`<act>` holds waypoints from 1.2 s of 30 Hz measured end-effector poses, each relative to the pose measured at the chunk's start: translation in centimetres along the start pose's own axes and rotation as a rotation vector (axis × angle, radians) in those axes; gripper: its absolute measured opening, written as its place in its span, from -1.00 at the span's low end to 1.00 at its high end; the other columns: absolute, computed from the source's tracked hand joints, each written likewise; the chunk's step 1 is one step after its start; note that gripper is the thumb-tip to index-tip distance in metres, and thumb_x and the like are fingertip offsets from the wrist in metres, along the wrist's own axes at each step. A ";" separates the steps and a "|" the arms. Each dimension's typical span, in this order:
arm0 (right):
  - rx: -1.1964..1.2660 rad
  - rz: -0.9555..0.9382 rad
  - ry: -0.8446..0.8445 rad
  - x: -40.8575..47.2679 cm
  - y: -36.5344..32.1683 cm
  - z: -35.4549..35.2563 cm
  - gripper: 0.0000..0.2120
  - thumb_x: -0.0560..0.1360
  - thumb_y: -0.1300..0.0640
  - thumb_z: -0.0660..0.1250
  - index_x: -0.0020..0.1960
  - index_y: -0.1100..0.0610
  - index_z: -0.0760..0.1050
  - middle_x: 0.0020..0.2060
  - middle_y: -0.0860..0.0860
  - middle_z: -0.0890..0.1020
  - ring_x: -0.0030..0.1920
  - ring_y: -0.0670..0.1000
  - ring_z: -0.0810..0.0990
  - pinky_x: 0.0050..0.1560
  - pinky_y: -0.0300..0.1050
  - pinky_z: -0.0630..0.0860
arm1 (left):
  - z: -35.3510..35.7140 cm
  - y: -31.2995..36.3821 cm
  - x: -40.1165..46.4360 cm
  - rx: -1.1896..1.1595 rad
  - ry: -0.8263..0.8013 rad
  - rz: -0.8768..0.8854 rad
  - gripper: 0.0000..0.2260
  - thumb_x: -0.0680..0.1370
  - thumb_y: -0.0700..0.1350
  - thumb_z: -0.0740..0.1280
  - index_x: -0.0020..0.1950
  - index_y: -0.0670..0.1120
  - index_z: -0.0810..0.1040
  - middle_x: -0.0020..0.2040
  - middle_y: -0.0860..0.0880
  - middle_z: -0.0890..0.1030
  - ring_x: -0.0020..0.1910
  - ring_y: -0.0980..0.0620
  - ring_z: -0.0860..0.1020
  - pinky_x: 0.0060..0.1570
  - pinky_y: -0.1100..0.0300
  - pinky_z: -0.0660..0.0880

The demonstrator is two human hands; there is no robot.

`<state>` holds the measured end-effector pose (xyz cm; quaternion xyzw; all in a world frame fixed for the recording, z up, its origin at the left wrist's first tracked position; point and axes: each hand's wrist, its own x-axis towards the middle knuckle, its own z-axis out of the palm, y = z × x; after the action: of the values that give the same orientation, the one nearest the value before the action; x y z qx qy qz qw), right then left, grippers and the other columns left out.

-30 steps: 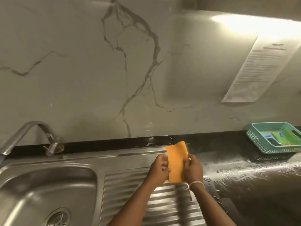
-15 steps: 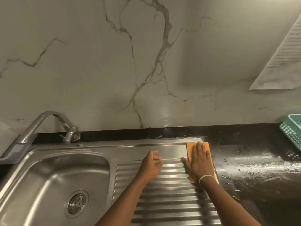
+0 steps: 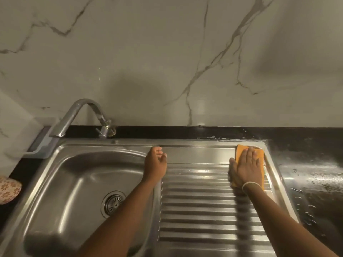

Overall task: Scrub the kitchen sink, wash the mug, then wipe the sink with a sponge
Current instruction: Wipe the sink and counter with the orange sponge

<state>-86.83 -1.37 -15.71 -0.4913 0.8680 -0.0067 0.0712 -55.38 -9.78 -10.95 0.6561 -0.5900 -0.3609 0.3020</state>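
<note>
With the right hand (image 3: 247,167) pressing the sponge (image 3: 259,154) flat at the drainboard's far right corner and the left hand (image 3: 155,166) loosely curled, empty, on the sink (image 3: 61,164) rim, a stroke could push water onto the wet worktop (image 3: 315,182).

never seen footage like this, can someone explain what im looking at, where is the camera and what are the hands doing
There is no machine here: a person wears a camera on the head, looking down at their own two arms. Below is a steel sink with a tap at the back and a ridged drainboard beside the bowl. The right hand lies flat, fingers straight, pressing an orange sponge onto the drainboard's far right corner. The left hand holds nothing; its fingers are loosely curled near the bowl's edge. To the right, the dark counter is wet. No mug is in view.
</note>
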 end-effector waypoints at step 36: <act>0.604 -0.434 -0.235 -11.2 -31.0 0.6 -0.19 0.50 0.29 0.27 0.61 0.07 -0.08 0.53 0.07 0.21 0.53 0.11 0.19 0.49 -0.04 0.17 | -10.0 -8.4 -0.5 0.088 0.024 -0.033 -0.73 0.62 -0.12 0.24 0.29 -0.19 0.42 0.14 -0.16 0.59 0.11 -0.15 0.57 0.04 0.09 0.46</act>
<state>-54.67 -7.76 -12.50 -0.6178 0.6889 -0.2204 0.3085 -42.45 -8.56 -12.25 0.6826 -0.5907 -0.3317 0.2740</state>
